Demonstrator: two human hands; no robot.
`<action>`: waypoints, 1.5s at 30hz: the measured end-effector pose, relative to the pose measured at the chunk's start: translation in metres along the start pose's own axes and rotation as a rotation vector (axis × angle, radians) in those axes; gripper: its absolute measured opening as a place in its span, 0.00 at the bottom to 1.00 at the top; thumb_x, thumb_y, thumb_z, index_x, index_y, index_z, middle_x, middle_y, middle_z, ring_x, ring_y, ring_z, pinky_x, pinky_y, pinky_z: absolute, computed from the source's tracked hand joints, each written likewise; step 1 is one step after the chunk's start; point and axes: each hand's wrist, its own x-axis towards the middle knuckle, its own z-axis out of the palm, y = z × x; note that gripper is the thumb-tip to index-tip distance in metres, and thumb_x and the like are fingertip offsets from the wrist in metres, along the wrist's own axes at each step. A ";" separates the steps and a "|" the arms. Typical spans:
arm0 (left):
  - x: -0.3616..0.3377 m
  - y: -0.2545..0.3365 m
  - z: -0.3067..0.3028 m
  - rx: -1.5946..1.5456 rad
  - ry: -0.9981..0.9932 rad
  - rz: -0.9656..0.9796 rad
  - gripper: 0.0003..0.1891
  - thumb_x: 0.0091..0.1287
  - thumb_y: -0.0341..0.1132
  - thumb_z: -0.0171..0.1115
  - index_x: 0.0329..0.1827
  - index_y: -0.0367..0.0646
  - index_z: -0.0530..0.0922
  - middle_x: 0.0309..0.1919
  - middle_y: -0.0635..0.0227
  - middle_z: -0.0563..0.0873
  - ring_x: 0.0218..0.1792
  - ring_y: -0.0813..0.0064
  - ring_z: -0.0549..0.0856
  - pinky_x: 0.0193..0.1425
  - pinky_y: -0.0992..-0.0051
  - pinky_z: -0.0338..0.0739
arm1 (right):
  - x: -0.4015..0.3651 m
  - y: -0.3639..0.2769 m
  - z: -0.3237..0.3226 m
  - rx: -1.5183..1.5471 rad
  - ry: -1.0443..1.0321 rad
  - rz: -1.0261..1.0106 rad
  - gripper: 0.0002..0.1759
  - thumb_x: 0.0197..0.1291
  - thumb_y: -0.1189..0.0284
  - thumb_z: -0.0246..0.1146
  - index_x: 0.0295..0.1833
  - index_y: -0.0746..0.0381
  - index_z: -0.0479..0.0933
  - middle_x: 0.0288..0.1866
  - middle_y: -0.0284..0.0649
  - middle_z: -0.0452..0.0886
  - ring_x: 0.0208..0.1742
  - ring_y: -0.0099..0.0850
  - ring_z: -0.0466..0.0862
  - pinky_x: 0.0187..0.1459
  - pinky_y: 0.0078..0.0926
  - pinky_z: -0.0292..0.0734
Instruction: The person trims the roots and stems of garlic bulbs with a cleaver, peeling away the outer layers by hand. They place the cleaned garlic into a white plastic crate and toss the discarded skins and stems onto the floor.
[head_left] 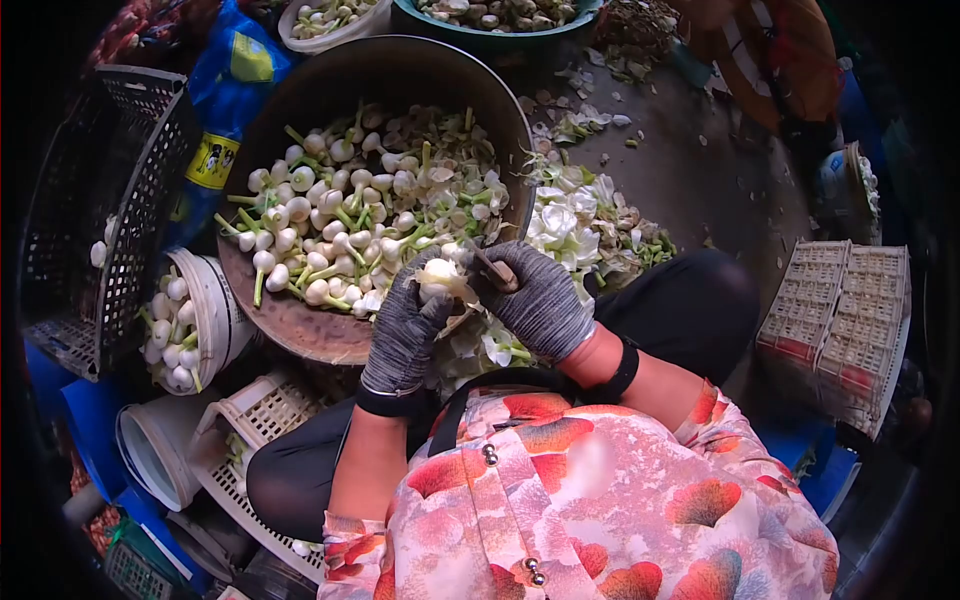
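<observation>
My left hand, in a grey knit glove, is closed around a pale bulb with loose outer skin. Close on its right, my gloved right hand grips a small knife by its wooden handle, the blade pointing up and left near the bulb. Both hands are over the near right edge of a wide round basin. Inside the basin lie several white bulbs with green stems, and peeled skins toward its right side.
Skins and leaves are heaped right of the basin. A white bucket of bulbs, an empty bucket and a black crate stand left. Pale crates are at right, a teal basin ahead. Another person is at upper right.
</observation>
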 end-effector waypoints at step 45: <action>-0.003 -0.002 0.013 0.010 0.160 0.115 0.15 0.69 0.43 0.61 0.44 0.39 0.79 0.36 0.66 0.83 0.42 0.76 0.81 0.49 0.75 0.75 | -0.010 0.007 0.014 0.317 -0.224 0.307 0.17 0.58 0.62 0.67 0.48 0.61 0.77 0.36 0.46 0.82 0.39 0.40 0.84 0.43 0.31 0.78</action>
